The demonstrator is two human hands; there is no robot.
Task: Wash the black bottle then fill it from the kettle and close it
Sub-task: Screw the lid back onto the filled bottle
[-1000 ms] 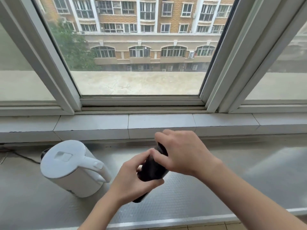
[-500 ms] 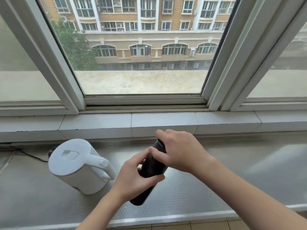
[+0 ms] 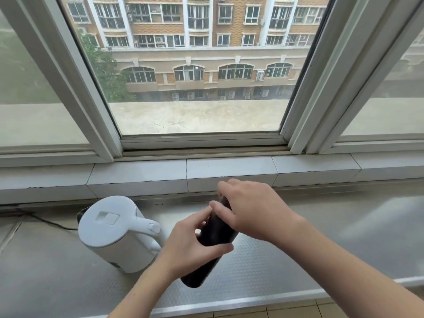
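A slim black bottle [image 3: 213, 235] is held tilted above the metal counter [image 3: 298, 260], its top leaning away towards the window. My left hand [image 3: 190, 244] wraps around the bottle's middle. My right hand [image 3: 250, 210] is closed over the bottle's top end, hiding the cap. A white electric kettle [image 3: 114, 232] with its lid shut stands on the counter just left of my left hand, handle pointing right.
A dark cable [image 3: 50, 222] runs from the kettle's base off to the left. A tiled white window sill [image 3: 229, 171] and a large window [image 3: 202, 76] rise behind the counter. The counter's front edge [image 3: 252, 301] lies near my forearms.
The view has shifted a little, so the kettle sits further right in frame. Both hands stay on the bottle; the right hand has turned slightly on its top.
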